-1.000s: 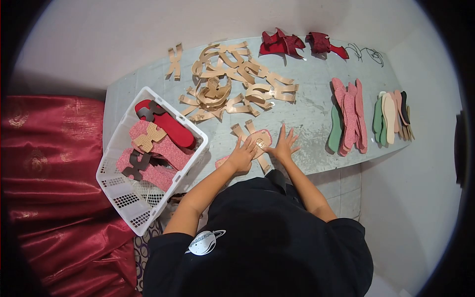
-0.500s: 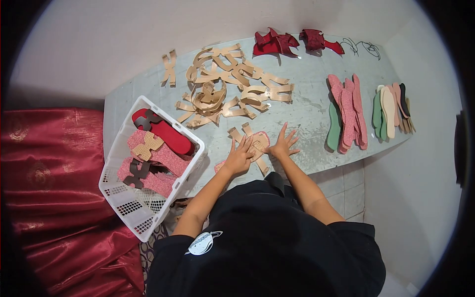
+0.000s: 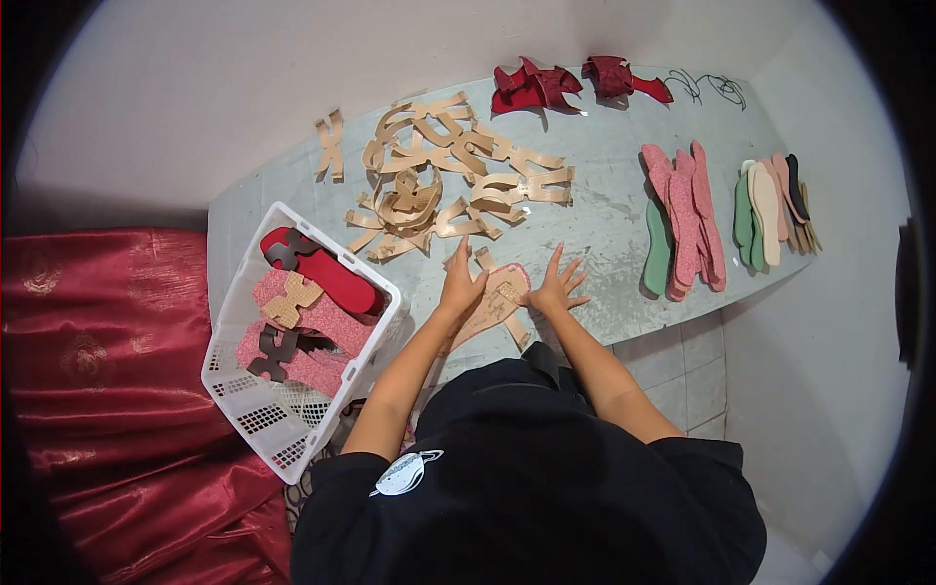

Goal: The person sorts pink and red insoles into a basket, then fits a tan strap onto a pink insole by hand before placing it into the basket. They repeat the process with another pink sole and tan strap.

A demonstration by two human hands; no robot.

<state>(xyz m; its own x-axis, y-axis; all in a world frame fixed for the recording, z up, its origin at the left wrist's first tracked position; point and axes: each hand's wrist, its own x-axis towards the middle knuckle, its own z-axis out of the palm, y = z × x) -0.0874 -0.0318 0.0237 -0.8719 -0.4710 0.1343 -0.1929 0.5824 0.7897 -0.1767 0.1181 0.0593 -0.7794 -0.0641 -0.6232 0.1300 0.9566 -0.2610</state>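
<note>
A sandal sole (image 3: 486,310) with a pink speckled rim lies tan face up on the table in front of me. A tan H-shaped strap sits with it, one end (image 3: 517,331) sticking out toward my body and another (image 3: 485,259) beyond the far edge. At the sole's left side is my left hand (image 3: 461,285), its fingers stretched forward and its thumb at the sole's edge; it covers part of the strap. My right hand (image 3: 554,291) rests at the right edge of the sole, fingers spread wide and thumb touching the rim.
Many loose tan straps (image 3: 409,200) are heaped beyond my hands. A white plastic basket (image 3: 385,327) with finished-looking sandals stands left. Pink speckled soles (image 3: 685,219) and smaller coloured soles (image 3: 765,219) lie right. Dark red uppers (image 3: 536,88) and black cord (image 3: 712,90) lie at the back.
My left hand has lifted off the face of the sole and shifted left and forward, uncovering more of it. My right hand stays nearly in place. The camera view has tilted slightly.
</note>
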